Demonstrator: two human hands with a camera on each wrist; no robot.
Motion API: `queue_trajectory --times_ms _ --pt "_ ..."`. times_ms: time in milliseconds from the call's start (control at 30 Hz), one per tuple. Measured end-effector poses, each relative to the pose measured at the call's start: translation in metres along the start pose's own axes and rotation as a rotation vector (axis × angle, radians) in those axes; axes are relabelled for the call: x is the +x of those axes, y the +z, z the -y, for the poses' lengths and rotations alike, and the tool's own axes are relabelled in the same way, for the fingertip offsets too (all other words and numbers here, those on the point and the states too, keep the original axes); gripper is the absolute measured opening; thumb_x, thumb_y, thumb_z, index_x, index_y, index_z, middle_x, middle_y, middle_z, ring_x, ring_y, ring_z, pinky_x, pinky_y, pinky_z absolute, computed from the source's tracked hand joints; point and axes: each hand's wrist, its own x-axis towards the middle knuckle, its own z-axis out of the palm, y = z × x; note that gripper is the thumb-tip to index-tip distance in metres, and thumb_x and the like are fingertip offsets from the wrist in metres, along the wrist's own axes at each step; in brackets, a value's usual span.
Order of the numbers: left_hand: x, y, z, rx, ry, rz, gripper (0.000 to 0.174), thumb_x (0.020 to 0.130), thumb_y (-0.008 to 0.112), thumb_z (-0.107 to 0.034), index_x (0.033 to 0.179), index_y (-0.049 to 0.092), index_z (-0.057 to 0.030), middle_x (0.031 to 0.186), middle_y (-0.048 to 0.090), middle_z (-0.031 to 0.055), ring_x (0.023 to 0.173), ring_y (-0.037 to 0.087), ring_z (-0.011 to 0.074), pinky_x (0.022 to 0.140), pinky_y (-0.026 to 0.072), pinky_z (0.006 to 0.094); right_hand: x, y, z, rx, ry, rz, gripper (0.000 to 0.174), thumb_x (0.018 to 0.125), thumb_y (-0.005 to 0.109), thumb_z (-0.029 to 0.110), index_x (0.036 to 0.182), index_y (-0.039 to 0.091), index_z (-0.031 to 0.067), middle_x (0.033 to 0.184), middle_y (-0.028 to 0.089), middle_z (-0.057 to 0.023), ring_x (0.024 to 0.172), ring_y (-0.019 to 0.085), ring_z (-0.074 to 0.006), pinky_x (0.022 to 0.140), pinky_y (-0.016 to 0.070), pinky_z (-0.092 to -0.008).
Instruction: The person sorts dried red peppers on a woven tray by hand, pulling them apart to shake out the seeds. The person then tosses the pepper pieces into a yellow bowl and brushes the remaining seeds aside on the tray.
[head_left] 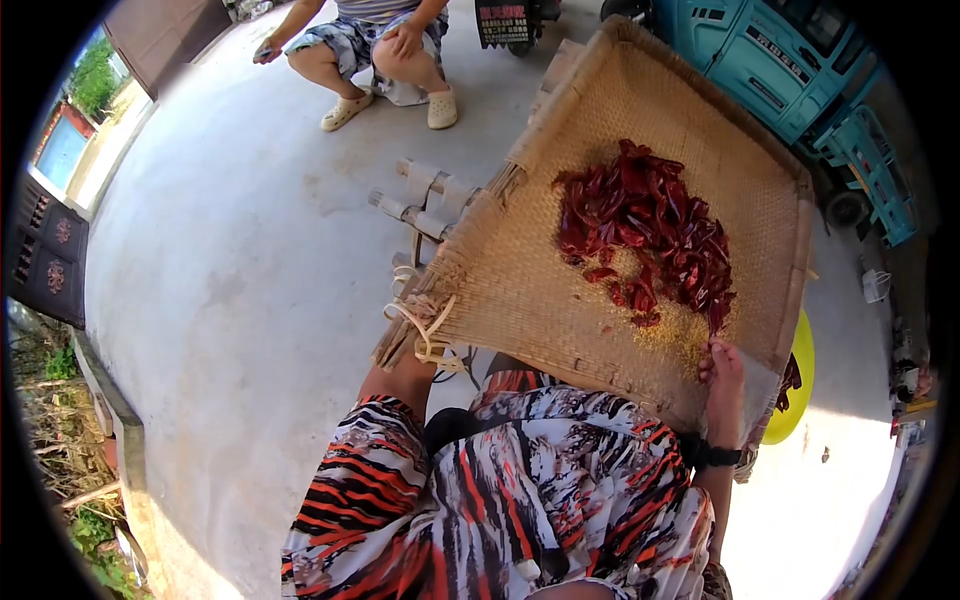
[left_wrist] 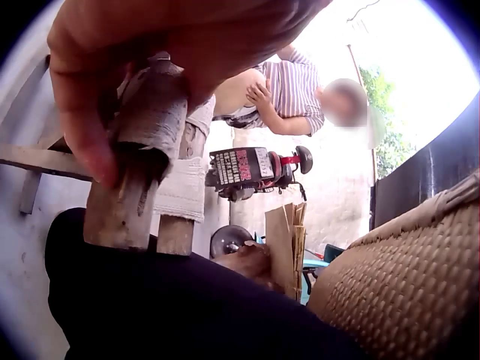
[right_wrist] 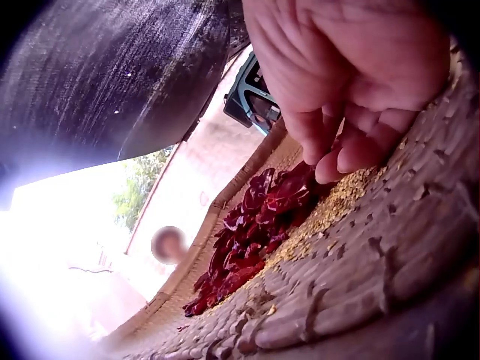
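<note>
Dried red chilies (head_left: 640,215) lie heaped on a woven tray (head_left: 480,300), with yellow seeds (head_left: 675,335) scattered at the near side of the heap. At the heap's near right edge my right hand (head_left: 722,375) pinches the end of a dried chili (head_left: 716,315). The right wrist view shows that hand's fingertips (right_wrist: 330,166) brought together at the chilies, just over the seeds. My left hand (left_wrist: 180,34) grips a cloth-wrapped wooden pole (left_wrist: 124,202), its fingers bent around the wrapping. In the head view the tray's corner hides this hand.
A person in patterned shorts (head_left: 370,50) squats across the concrete floor (head_left: 250,220). A blue vehicle (head_left: 760,70) stands beyond the tray. Below its right side is a yellow basin (head_left: 800,370) with more chilies. Wrapped pole ends (head_left: 410,212) stick out at the tray's left.
</note>
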Motion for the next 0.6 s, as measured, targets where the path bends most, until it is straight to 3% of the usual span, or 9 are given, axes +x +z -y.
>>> queue_trajectory --times_ms 333,533,600 --pt "-0.048 -0.018 0.007 0.044 0.001 0.039 0.029 0.089 0.062 -0.028 0.105 0.061 -0.0039 0.09 0.068 0.0121 0.073 0.067 0.0239 0.063 0.0553 0.0347 0.0 -0.003 -0.002 0.076 -0.054 0.049 0.018 0.098 0.053 0.019 0.108 0.062 0.0065 0.098 0.065 -0.0019 0.074 0.057 -0.0076 0.065 0.0477 -0.0218" --pt "-0.081 -0.033 -0.014 0.109 0.027 0.079 0.027 0.089 0.063 -0.026 0.105 0.062 -0.0031 0.089 0.068 0.0121 0.072 0.068 0.0232 0.062 0.0555 0.0333 -0.006 -0.011 0.008 0.225 -0.005 0.116 0.019 0.096 0.056 0.017 0.109 0.064 0.0056 0.097 0.067 -0.0031 0.073 0.061 -0.0087 0.066 0.0499 -0.0227" --pt "-0.094 -0.043 -0.025 0.137 0.041 0.1 0.027 0.089 0.063 -0.025 0.105 0.062 -0.0028 0.088 0.069 0.012 0.071 0.068 0.023 0.062 0.0556 0.0328 -0.006 -0.023 0.014 0.154 -0.071 0.122 0.019 0.097 0.057 0.019 0.109 0.064 0.0068 0.098 0.067 -0.0026 0.073 0.061 -0.0082 0.067 0.0501 -0.0228"
